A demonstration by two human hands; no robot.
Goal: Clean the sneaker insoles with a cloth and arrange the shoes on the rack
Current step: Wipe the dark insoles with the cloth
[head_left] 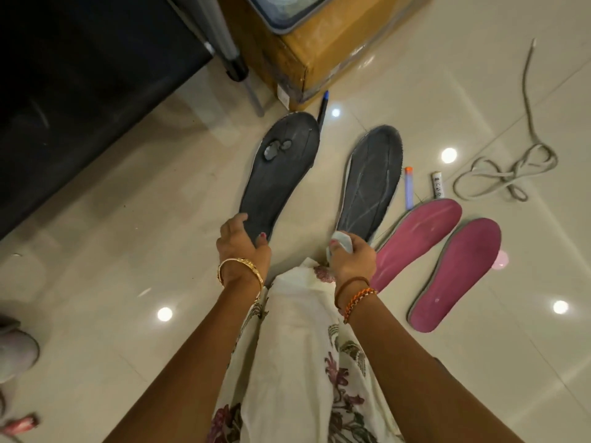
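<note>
From the head view, you are mid-cleaning: your left hand grips the heel of the worn dark grey foam insole on the left, your right hand pinches the small pale cloth against the right-hand grey insole; next, wipe far along it, then do the two pink insoles lying right

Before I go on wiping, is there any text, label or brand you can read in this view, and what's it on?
None can be read.
White tube beside the pink insoles: dark marks along its side, too blurred to read.
Cardboard box: a small white sticker low on its near edge, too small to read.
Dark insoles and pink insoles: no print shows.
</note>
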